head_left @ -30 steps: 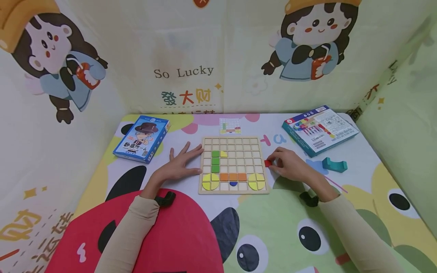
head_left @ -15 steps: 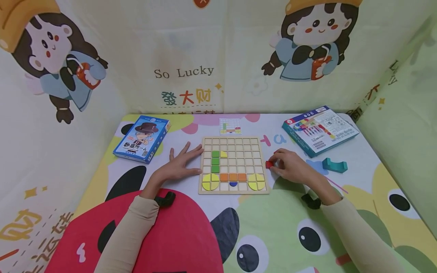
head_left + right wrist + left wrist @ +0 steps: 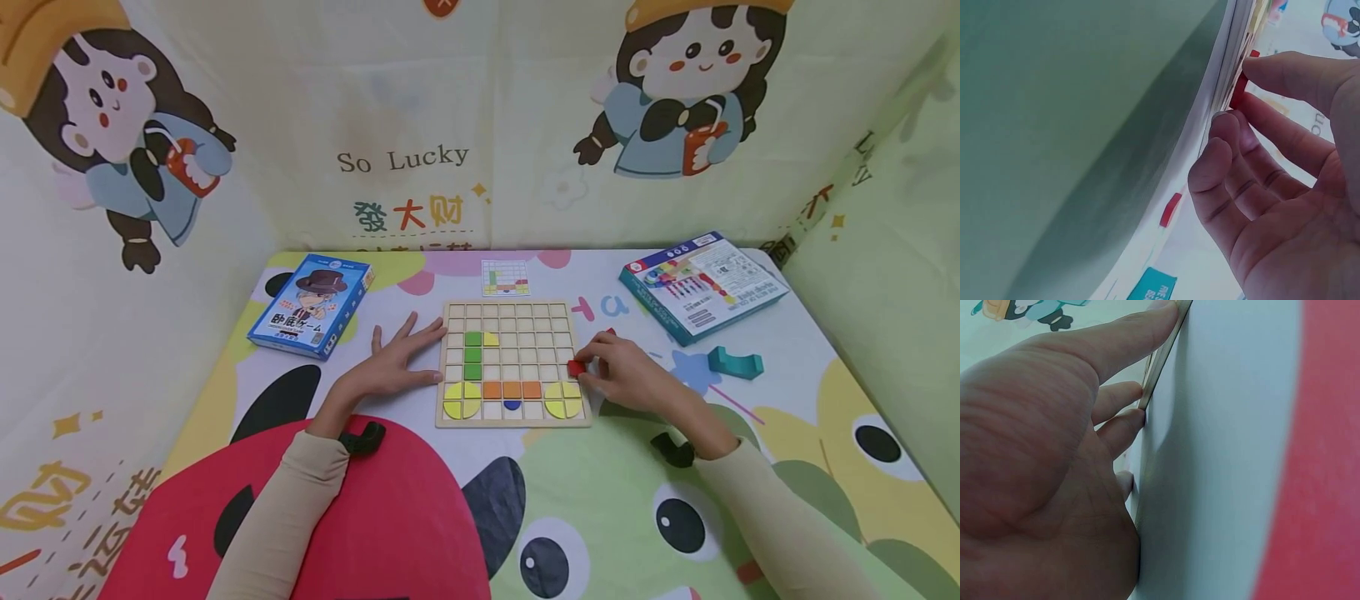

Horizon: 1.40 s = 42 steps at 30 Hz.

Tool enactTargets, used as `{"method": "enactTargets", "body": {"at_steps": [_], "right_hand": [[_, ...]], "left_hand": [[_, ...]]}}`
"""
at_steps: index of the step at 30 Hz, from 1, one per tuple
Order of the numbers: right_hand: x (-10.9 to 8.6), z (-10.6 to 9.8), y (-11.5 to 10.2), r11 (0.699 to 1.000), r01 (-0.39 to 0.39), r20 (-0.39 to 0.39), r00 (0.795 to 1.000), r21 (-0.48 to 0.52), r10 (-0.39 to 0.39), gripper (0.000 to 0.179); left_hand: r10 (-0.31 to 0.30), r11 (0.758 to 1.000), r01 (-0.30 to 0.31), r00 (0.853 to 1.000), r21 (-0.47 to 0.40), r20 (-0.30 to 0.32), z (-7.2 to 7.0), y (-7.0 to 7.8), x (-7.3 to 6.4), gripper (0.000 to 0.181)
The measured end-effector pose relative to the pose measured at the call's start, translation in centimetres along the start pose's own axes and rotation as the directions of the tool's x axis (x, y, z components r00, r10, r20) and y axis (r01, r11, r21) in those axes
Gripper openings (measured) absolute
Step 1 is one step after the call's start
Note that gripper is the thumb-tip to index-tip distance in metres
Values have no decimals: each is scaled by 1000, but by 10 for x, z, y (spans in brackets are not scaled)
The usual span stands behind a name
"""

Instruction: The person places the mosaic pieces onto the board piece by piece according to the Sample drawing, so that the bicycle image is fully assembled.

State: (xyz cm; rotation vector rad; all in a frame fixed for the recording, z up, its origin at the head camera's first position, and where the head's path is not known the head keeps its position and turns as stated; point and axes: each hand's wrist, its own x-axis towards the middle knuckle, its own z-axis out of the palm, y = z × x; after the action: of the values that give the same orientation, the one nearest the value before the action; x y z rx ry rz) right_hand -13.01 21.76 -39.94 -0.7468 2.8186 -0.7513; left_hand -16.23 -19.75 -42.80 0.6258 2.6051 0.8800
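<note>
My right hand (image 3: 626, 367) pinches a red square tile (image 3: 575, 368) between thumb and index finger, over the right rim of the wooden grid board (image 3: 517, 421). In the right wrist view the pinched red tile (image 3: 1239, 90) is tilted close to the board's edge. My left hand (image 3: 393, 358) lies with fingers spread, thumb and fingertips touching the board's left rim. On the board sit a column of green tiles (image 3: 472, 355), a row of orange tiles (image 3: 512, 390), two yellow circles made of quarter tiles (image 3: 462, 400), a yellow piece (image 3: 491, 339) and a blue half-round piece (image 3: 512, 405).
Another red tile (image 3: 1171, 210) lies on the cloth beyond the right hand. A pattern card (image 3: 506, 278) lies behind the board. A blue box (image 3: 311, 304) stands left, a teal-edged box (image 3: 705, 283) right, with a teal bracket-shaped piece (image 3: 736, 363) nearby.
My right hand picked up the red tile from the cloth beside the board and carried it left over the right rim. The left hand stays in place.
</note>
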Motion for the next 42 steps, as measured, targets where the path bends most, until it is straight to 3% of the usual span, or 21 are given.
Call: {"method": "enactTargets", "body": {"at_steps": [42], "right_hand": [[5,4,-1,1000,27,41,999,1,-27,32]], "left_hand": [[3,1000,-3,1000,-1,-3,0,-2,1,86]]}}
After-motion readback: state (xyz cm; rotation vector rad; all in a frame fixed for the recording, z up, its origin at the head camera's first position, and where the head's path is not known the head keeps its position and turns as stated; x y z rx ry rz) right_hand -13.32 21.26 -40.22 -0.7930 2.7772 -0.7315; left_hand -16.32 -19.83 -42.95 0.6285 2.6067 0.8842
